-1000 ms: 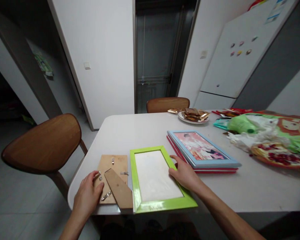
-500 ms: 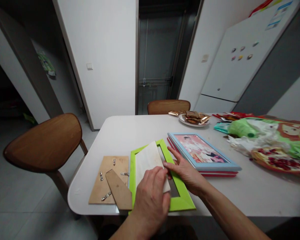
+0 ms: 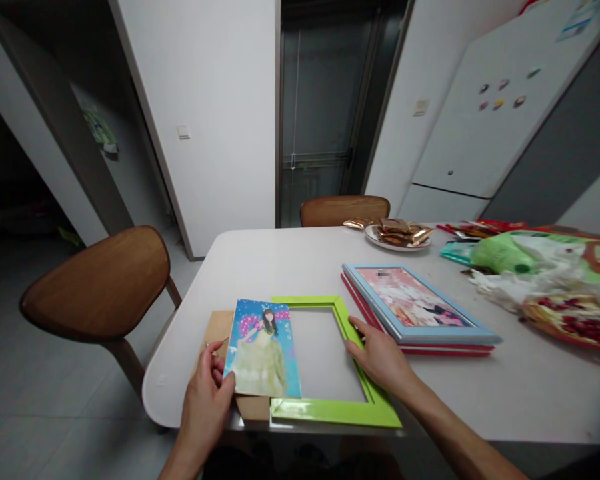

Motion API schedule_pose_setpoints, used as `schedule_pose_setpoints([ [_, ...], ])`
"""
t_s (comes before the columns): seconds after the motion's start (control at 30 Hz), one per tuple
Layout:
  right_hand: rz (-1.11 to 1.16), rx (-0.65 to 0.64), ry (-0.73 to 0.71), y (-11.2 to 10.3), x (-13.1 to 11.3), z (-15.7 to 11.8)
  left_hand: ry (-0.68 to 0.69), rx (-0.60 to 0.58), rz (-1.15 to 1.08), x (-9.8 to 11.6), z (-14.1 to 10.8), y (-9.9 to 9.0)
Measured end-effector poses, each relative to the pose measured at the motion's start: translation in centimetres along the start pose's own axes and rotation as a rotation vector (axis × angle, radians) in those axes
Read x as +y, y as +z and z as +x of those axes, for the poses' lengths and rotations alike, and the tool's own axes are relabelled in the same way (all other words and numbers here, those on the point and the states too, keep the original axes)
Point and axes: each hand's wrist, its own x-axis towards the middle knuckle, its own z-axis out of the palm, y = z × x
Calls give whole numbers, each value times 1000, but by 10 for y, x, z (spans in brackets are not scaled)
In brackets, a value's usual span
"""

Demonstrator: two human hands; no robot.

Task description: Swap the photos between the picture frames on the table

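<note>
A picture card (image 3: 263,350) of a figure in a pale dress on blue lies face up over the left part of the lime green frame (image 3: 335,411). My left hand (image 3: 206,393) pinches the card's left edge. Through the frame's opening the white table top shows. My right hand (image 3: 380,353) grips the frame's right side, thumb on its face. Under the card and my left hand is the brown backing board (image 3: 220,327), mostly hidden.
To the right, a blue-framed picture (image 3: 415,300) rests on red frames (image 3: 445,349). Behind stands a plate of wrapped snacks (image 3: 397,235). Green and white bags (image 3: 520,257) and opened fruit (image 3: 575,320) lie far right. Wooden chairs (image 3: 105,287) stand at the left and back.
The pale sheet has been lifted out of the frame and moved left, its printed side now up. My left hand has moved left with it. My right hand stays at the frame's right side.
</note>
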Motion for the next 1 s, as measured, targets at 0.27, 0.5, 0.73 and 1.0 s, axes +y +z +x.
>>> schedule_pose_setpoints([
  [0.27,-111,37,-65,8,4,-2,66,-131,305,-3,0,0],
  [0.5,-96,84,-126,4,1,-2,159,-110,393,-5,1,-1],
  [0.73,482,-80,-103,22,-51,-8,443,-84,295,6,-8,15],
  [1.0,1233,-149,-3,15,-116,-8,633,-84,226,20,-17,43],
])
